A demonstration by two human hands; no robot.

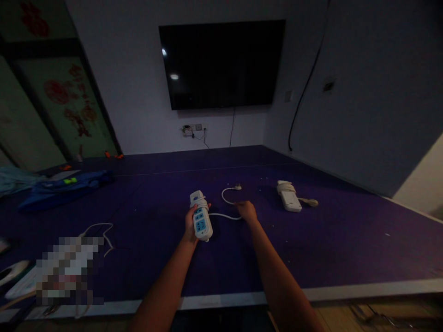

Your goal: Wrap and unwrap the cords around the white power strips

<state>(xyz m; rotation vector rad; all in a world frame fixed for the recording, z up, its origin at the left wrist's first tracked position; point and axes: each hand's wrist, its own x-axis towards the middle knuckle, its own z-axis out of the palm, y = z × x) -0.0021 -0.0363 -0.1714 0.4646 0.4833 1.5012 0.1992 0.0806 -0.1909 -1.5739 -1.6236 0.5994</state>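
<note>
My left hand (191,222) is closed around a white power strip (203,227) with blue socket faces, tilted upward over the purple surface. Several turns of its white cord are wound about the strip's upper half. From there a loose length of cord (223,215) runs right to my right hand (248,211), whose fingers are closed on it. Beyond that hand the cord curves up and back, ending in a plug (238,186) with its pins showing. Farther right lies a second white power strip (290,201), its cord wrapped round one end.
A purple-covered table (228,263) with a pale front edge spans the view. Blue cloth (65,186) lies at the left, above a blurred-out pale item (69,267) with a white cord. A television (223,64) hangs on the far wall, and a dark cable (308,87) hangs at the right.
</note>
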